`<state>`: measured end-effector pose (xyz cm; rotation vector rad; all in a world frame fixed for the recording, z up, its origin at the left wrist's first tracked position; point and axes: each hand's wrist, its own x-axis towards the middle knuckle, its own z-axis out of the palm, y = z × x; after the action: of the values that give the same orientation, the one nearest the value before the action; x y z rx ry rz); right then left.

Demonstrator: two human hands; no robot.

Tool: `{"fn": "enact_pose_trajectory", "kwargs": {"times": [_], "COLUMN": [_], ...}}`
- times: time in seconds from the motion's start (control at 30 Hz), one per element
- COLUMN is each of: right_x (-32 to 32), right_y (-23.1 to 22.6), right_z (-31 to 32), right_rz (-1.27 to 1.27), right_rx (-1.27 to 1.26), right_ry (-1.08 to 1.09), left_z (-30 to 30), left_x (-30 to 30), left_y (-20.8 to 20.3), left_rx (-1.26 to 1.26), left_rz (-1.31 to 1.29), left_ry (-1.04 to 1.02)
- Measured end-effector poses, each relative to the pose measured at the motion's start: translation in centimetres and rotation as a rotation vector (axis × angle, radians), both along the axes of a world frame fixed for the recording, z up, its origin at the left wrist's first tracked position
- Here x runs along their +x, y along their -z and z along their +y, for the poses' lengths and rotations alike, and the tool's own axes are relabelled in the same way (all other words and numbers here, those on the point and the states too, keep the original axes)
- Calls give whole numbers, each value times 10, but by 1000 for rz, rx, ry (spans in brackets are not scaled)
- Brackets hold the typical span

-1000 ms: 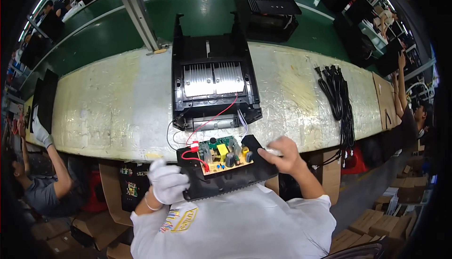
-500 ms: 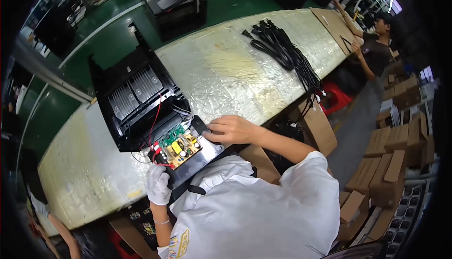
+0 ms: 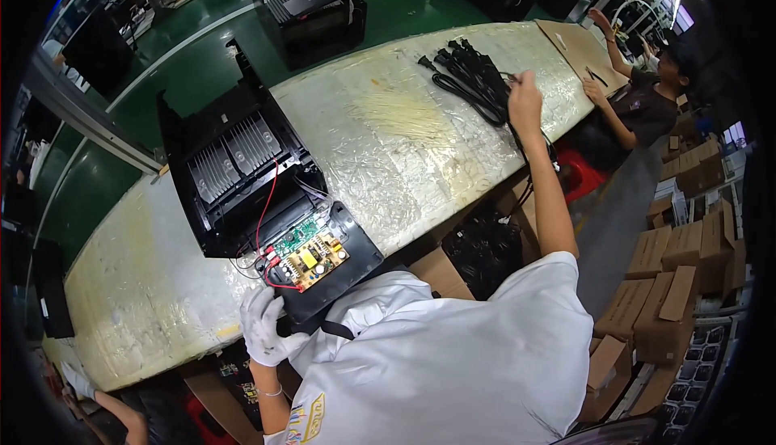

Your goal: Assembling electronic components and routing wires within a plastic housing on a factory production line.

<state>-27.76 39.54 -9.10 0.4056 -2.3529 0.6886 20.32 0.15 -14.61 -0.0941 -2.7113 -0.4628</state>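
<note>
Two spots mattered in the head view: left hand [image 3: 271, 328] loosely spread by the black panel [image 3: 356, 239], right hand [image 3: 525, 107] curled at the black cables [image 3: 473, 81], grip unclear. Panel, circuit board [image 3: 314, 257] on top, seemed to overhang the bench [image 3: 404, 146]; a bump could've tipped it, yanking the red wire [image 3: 267, 197].

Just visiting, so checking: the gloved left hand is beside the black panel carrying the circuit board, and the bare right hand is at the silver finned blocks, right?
Not quite: the head view shows the bare right hand at the bundle of black cables, not at the silver finned blocks. The gloved left hand is beside the black panel carrying the circuit board.
</note>
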Motion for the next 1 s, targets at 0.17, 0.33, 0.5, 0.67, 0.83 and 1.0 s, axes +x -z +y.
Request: {"fn": "enact_pose_trajectory", "kwargs": {"times": [0.17,0.33,0.5,0.67,0.83,1.0], "right_x": [48,143,239,227,213,232], "right_y": [-89,-152,-128,-113,-29,3], "right_z": [-10,-101,-168,-167,-171,-187], "right_rz": [-213,-225,-183,11,-996,-1474], "right_rx": [-742,-826,-257,52,-216,-563], "right_ry": [-348,-652,-1043,-982,-1364,-1392], "left_z": [10,58,88,11,-7,-37], "left_x": [-16,-96,-192,-185,-186,-202], "left_y": [-16,-83,-141,-148,-196,-199], "left_rx": [418,1168,1997,2090,1866,1673], "left_rz": [199,-179,186,380,627,660], "left_ry": [-103,301,529,827,399,241]}}
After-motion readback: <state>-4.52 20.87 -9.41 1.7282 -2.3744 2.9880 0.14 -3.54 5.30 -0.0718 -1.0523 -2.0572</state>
